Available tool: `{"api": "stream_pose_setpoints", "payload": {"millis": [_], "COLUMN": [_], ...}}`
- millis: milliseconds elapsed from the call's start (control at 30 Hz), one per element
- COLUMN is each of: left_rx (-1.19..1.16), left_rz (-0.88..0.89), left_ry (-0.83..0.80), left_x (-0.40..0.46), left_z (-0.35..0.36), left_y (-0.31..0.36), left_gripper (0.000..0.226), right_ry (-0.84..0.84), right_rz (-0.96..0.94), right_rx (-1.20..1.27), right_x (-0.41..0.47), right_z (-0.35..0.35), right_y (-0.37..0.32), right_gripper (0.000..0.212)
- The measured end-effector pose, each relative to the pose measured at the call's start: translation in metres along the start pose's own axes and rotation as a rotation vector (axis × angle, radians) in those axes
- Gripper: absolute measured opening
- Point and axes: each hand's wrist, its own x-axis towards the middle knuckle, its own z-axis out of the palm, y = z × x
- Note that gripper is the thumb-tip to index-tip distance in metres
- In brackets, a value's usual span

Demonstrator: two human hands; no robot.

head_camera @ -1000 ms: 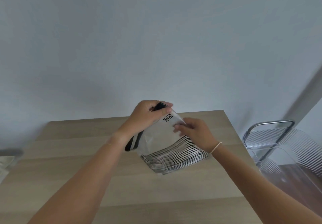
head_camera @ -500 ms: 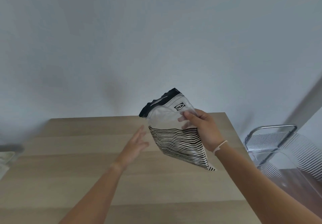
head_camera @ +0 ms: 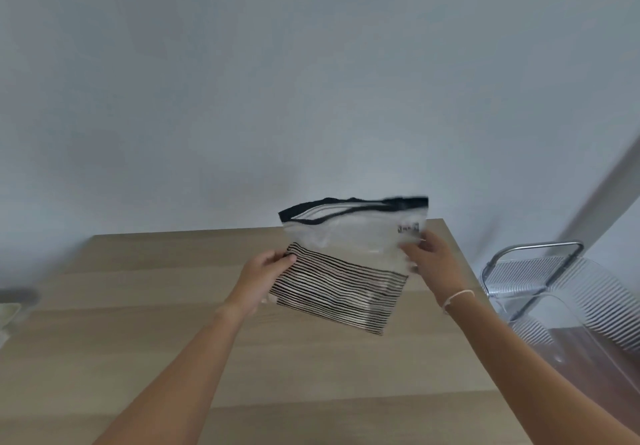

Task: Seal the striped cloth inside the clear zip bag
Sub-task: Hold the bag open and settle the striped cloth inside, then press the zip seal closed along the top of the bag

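I hold a clear zip bag (head_camera: 349, 236) upright in the air over the wooden table (head_camera: 173, 306). Its black zip strip runs along the top, and the two sides of the mouth gape apart at the left. The black-and-white striped cloth (head_camera: 339, 288) lies folded inside, filling the bag's lower half. My left hand (head_camera: 266, 274) grips the bag's left edge at the cloth. My right hand (head_camera: 429, 254) pinches the right edge just below a small printed logo. The bag is slightly blurred by motion.
A clear ribbed plastic chair (head_camera: 568, 302) with a metal frame stands right of the table. A pale object (head_camera: 7, 313) lies at the table's far left edge. A plain wall rises behind the table's far edge.
The bag went from resting on the table to being lifted and turned upright. My left hand let go of the zip end, swung away, and now grips the bag's left edge.
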Motion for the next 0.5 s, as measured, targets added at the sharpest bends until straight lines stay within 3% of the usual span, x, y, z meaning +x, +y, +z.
{"api": "stream_pose_setpoints", "payload": {"millis": [67,200,400,500], "left_rx": [0.152,0.376,0.567,0.698], "left_rz": [0.073,0.207,0.39,0.472], "left_ry": [0.052,0.07,-0.01,-0.068], "left_x": [0.003,0.007,0.002,0.0], "left_z": [-0.004,0.0,0.015,0.02], "left_y": [0.007,0.018,0.035,0.043], "left_gripper": [0.006,0.004,0.008,0.004], "right_ry": [0.121,0.169,0.162,0.048], "right_rz": [-0.093,-0.553,-0.857,-0.846], "right_rx": [-0.235,-0.515,-0.874,-0.899], "right_x": [-0.001,-0.009,-0.014,-0.01], "right_z": [-0.003,0.011,0.043,0.051], "right_y": [0.006,-0.005,-0.039,-0.053], "right_gripper": [0.054,0.077,0.066,0.061]}}
